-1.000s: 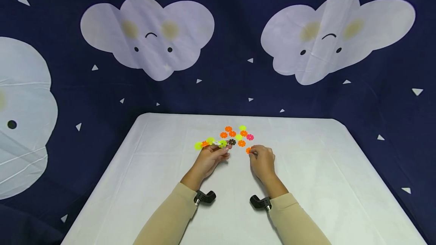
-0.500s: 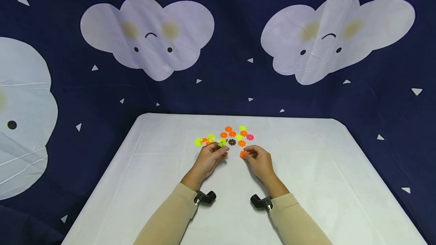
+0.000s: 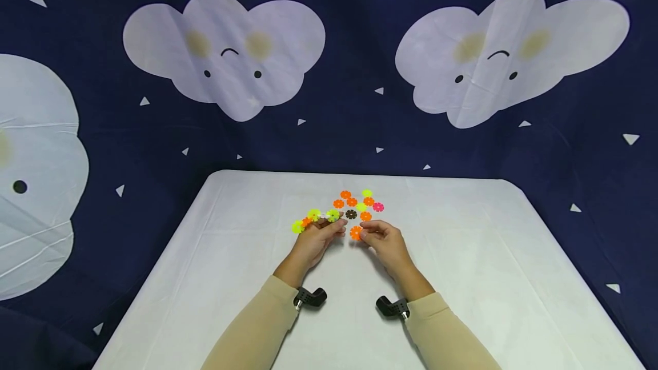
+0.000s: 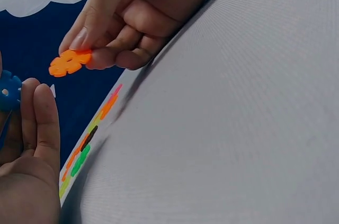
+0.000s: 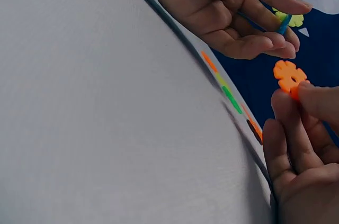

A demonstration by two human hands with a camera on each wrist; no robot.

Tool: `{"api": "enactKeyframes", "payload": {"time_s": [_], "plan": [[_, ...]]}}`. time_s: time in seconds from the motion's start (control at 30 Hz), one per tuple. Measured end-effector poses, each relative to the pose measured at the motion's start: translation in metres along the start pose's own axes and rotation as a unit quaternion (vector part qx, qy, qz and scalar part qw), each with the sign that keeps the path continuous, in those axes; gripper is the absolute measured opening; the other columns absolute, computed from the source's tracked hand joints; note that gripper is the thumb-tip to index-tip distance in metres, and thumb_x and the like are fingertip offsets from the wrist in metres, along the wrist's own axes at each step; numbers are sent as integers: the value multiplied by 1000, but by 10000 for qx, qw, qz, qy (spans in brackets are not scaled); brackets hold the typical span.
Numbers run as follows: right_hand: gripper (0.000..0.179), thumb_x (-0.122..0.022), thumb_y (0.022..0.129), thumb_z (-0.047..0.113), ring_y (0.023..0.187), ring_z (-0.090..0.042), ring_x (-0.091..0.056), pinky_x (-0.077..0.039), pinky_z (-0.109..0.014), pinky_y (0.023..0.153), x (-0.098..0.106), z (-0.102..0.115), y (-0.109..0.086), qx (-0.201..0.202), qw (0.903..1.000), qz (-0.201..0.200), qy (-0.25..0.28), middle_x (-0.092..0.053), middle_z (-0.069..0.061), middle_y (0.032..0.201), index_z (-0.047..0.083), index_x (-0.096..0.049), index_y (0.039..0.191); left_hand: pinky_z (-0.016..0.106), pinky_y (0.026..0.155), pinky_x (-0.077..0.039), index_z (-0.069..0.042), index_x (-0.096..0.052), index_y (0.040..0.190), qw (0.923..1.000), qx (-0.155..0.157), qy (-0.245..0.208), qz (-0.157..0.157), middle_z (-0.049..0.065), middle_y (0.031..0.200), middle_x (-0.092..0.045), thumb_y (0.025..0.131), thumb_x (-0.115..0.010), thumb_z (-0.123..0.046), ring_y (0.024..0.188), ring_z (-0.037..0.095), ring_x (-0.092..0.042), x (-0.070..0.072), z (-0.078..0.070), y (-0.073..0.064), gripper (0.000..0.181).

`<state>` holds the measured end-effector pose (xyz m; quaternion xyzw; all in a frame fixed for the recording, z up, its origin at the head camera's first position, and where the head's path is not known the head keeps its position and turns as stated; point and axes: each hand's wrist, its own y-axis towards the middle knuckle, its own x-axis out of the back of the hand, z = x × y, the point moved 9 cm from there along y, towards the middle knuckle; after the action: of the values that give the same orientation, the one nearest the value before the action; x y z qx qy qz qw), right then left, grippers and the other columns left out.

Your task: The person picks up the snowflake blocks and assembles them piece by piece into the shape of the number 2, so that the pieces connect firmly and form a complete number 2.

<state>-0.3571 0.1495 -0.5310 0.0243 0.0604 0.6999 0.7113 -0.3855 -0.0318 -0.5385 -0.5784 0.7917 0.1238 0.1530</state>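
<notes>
My left hand (image 3: 312, 241) holds a joined string of flower-shaped plastic discs, with yellow-green discs (image 3: 314, 214) and an orange one (image 3: 307, 222) showing above the fingers. A blue disc (image 4: 9, 91) of that string sits at the fingertips, seen almost edge-on in the right wrist view. My right hand (image 3: 389, 245) pinches a single orange flower disc (image 3: 355, 233) between thumb and fingers, its free edge pointing at the left hand. A small gap separates this disc from the left fingertips. Part of the string is hidden behind the left hand.
Loose discs lie on the white table (image 3: 462, 278) just beyond the hands: several orange ones (image 3: 345, 194), a black one (image 3: 351, 214), a pink one (image 3: 378, 206) and yellow-green ones (image 3: 367, 193). A green disc (image 4: 80, 160) shows in the left wrist view. A dark cloud-patterned cloth (image 3: 354, 73) hangs behind.
My right hand has moved left with the orange disc, bringing it nearer the left hand. The left hand has stayed nearly in place, while the string's far end has shifted and tilted a little.
</notes>
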Motion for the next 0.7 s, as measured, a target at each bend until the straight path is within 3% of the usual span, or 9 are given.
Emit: {"api": "enactKeyframes", "payload": {"time_s": [0.07,0.3,0.43,0.57,0.7], "plan": [[22,-71,94,-13,84,-21,-71,-62,-35,79,-3,0,-1,-1,9998,93,194,-70,-20,99,-13,-70,116,35,97,-56,-4,-75,103,9999,-89,-130,-19,21,127,-68,102,-72,-11,94,20,-71,0,-1,0,8],[26,-68,97,-11,85,-21,-72,-61,-35,84,-12,4,-5,-8,9964,327,779,-70,-18,101,-17,-65,123,34,90,-58,-7,-71,97,9993,-270,-240,-80,23,122,-71,104,-67,-7,88,17,-72,1,-2,0,8],[28,-67,97,-12,86,-22,-72,-61,-38,86,-19,5,-8,-38,9944,448,954,-70,-18,100,-19,-63,124,32,91,-57,0,-73,104,9995,-252,-147,-97,32,139,-58,104,-70,-9,92,16,-70,0,0,0,10],[28,-65,97,-13,85,-24,-73,-61,-41,87,-21,4,-9,-122,9925,446,1127,-71,-18,100,-20,-61,125,32,94,-54,7,-75,111,9997,-157,68,-154,30,148,-53,103,-72,-15,98,17,-67,0,3,-1,24],[28,-66,98,-12,86,-26,-74,-61,-43,88,-21,3,-9,-155,9921,443,1160,-70,-19,101,-19,-62,125,33,96,-53,4,-78,111,9996,-125,60,-229,26,146,-56,103,-72,-17,100,17,-67,1,5,-2,23]]}}
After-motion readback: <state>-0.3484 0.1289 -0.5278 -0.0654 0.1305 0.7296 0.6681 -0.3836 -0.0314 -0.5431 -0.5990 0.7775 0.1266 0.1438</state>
